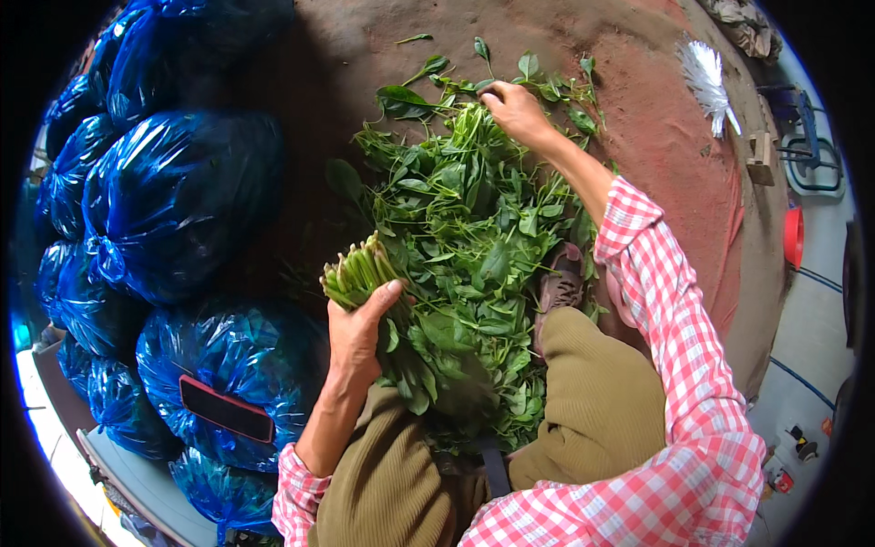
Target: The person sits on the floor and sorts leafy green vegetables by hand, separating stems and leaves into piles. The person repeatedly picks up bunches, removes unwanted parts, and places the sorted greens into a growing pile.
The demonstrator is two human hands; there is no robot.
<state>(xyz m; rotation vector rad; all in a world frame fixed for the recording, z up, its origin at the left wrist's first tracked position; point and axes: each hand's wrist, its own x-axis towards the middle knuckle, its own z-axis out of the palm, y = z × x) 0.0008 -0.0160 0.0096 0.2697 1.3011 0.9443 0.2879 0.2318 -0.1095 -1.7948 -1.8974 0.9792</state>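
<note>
My left hand (362, 328) is closed around a thick bunch of leafy greens (359, 273), cut stem ends up and leaves hanging towards my lap. At the far edge of a large heap of loose leafy greens (478, 225), my right hand (502, 102) reaches down with fingers bent by a few stems and leaves; whether it grips one I cannot tell. A lighter clump of stems (475, 123) lies just left of that hand. The heap spreads between my legs, beside a brown shoe (564, 280).
Several tied blue plastic bags (178, 205) are piled on the left, a phone (225, 409) lying on one. A bundle of white strips (711, 85) lies on the reddish ground sheet (649, 102) at the right. Beyond it are a wooden block (760, 158) and a red plastic object (793, 237).
</note>
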